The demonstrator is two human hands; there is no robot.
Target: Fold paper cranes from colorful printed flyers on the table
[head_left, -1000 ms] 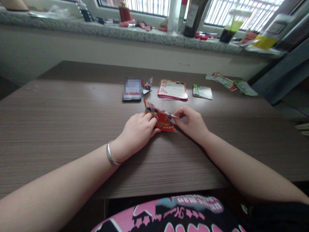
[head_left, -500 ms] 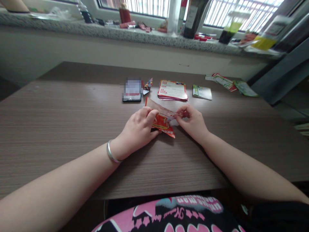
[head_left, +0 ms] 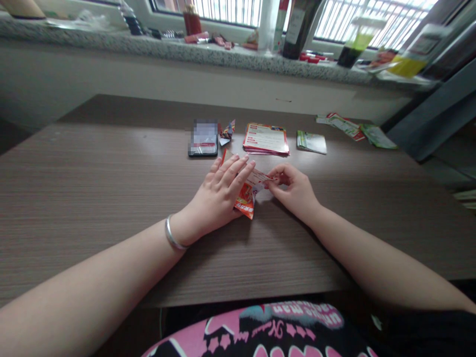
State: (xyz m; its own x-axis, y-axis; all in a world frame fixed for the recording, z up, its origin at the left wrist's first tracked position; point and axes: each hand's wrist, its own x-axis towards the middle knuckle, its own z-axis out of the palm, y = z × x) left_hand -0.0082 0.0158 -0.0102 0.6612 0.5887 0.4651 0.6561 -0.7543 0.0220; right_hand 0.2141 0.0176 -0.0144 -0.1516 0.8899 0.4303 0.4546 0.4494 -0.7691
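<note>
A folded red printed paper [head_left: 246, 200] lies in the middle of the brown wooden table [head_left: 92, 178]. My left hand [head_left: 217, 196], with a silver bangle at the wrist, lies flat on it with the fingers stretched out and pressing it down. My right hand [head_left: 292, 188] pinches the paper's right flap between thumb and fingers. Much of the paper is hidden under my left hand.
Behind the hands lie a phone [head_left: 203, 138], a small folded paper figure [head_left: 226, 132], a stack of red-and-white leaflets [head_left: 266, 138], a green stack [head_left: 311, 142] and loose leaflets [head_left: 344, 123]. Bottles and clutter line the stone windowsill [head_left: 223, 49].
My left hand has gone from gripping the paper's left side to lying flat on it with fingers extended. The paper has been turned and folded narrower. My right hand keeps its pinch.
</note>
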